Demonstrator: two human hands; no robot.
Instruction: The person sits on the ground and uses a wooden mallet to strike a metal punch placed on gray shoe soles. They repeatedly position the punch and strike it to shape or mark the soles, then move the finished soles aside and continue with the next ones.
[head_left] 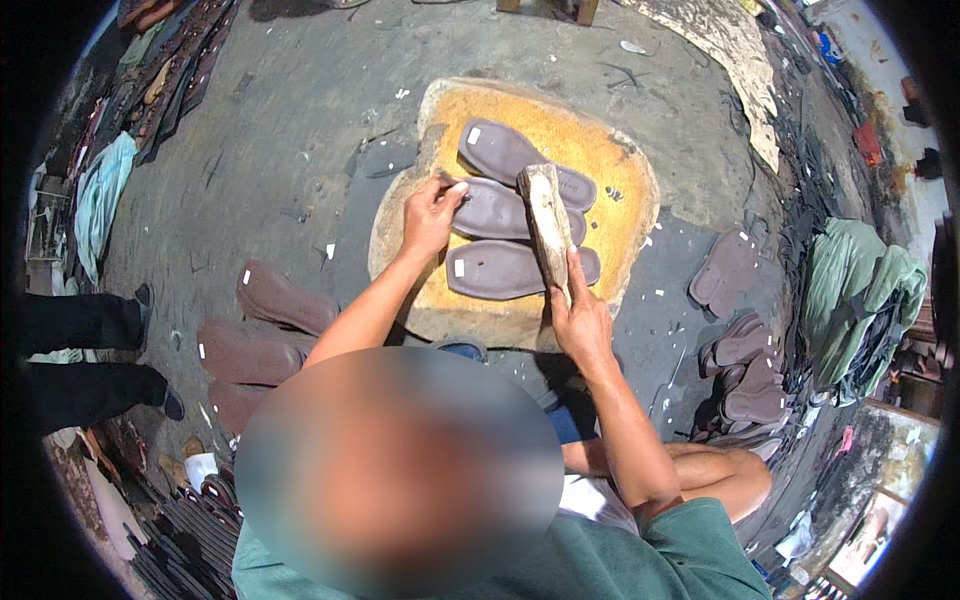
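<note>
Three dark brown shoe soles lie side by side on a low, worn block with a yellow top: a far sole, a middle sole and a near sole. My left hand is at the left end of the middle sole, thumb and fingers pinched together. Whatever is between those fingertips is too small to make out. A rough, pale-faced wooden bat is gripped in my right hand. It slants across the right part of the soles and hides some of them.
More brown soles lie on the floor at left, and stacked soles are at right. Green cloth is heaped beyond them. Another person's dark-trousered legs reach in from the left. Scraps litter the grey floor.
</note>
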